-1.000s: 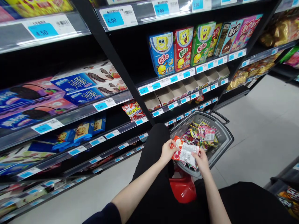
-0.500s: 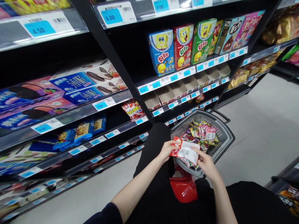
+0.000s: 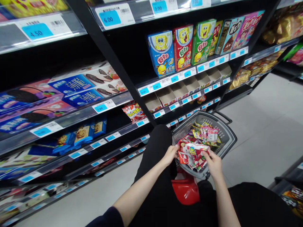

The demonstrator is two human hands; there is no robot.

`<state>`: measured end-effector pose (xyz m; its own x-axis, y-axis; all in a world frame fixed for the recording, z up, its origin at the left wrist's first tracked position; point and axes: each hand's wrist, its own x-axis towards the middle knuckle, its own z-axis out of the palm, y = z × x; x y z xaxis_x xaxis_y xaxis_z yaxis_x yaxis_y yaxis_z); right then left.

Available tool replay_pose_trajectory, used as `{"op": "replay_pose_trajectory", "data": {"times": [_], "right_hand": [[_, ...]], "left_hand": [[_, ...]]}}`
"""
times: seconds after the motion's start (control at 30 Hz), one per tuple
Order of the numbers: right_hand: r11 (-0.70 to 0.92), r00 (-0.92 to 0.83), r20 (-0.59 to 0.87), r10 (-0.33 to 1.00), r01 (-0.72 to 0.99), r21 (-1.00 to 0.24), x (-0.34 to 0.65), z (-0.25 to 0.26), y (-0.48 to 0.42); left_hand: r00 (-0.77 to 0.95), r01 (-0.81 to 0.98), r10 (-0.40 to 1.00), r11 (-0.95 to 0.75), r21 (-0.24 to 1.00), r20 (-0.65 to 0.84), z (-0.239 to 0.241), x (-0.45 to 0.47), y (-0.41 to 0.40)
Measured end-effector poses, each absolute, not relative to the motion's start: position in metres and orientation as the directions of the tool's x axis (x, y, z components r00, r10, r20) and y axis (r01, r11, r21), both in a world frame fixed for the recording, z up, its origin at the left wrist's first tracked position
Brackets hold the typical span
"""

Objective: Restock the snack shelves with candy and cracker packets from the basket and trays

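Black store shelving (image 3: pixel 111 60) fills the left and upper view, its rails lined with blue price tags (image 3: pixel 109 17); a pale tiled floor (image 3: pixel 265 126) runs off to the right. On a left shelf lie flat blue and pink sandwich-cookie boxes (image 3: pixel 71 85); on a higher shelf to the right stand upright cartoon-sponge biscuit boxes (image 3: pixel 162 52) in blue, red and green. Low in the aisle, just beside the shelving's foot, sits a grey shopping basket (image 3: pixel 227 135), loaded with bright sweet packets; a red plastic piece (image 3: pixel 186 190) shows beneath its near edge, against the person's dark-clothed knees. Over the basket's near rim is a bundle of snack packets (image 3: pixel 193 154), red and white with printed fruit; the left hand (image 3: pixel 170 155) grips its left edge, fingers closed round it; the right hand (image 3: pixel 214 164) clasps its right side from below, thumb on top; both hands are clamped on the one bundle, a short way apart.
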<state>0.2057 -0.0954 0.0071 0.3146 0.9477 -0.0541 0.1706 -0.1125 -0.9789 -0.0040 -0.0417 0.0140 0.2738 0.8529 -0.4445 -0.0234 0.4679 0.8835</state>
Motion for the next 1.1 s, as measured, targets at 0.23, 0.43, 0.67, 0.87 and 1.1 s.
{"op": "replay_pose_trajectory", "data": {"times": [0.23, 0.43, 0.67, 0.87, 1.1], "right_hand": [[-0.304, 0.353, -0.251, 0.901, 0.104, -0.947, 0.213, -0.01, -0.093], [-0.409, 0.269, -0.409, 0.872, -0.056, -0.911, 0.215, -0.036, -0.089], [-0.43, 0.224, -0.477, 0.85, -0.227, -0.874, 0.217, -0.038, -0.09], [-0.433, 0.316, -0.526, 0.789, -0.321, -0.842, 0.232, -0.043, -0.095], [-0.526, 0.409, -0.633, 0.657, -0.353, -0.774, 0.254, -0.059, -0.094]], "left_hand": [[0.331, 0.119, 0.831, 0.433, 0.894, -0.446, 0.021, -0.004, -0.042], [0.299, 0.164, 0.842, 0.418, 0.893, -0.449, 0.018, -0.002, -0.04], [0.278, 0.208, 0.864, 0.374, 0.904, -0.421, 0.02, -0.004, -0.037], [0.251, 0.228, 0.901, 0.301, 0.926, -0.355, 0.022, -0.008, -0.037], [0.266, 0.054, 0.903, 0.335, 0.941, -0.337, 0.023, -0.009, -0.033]]}}
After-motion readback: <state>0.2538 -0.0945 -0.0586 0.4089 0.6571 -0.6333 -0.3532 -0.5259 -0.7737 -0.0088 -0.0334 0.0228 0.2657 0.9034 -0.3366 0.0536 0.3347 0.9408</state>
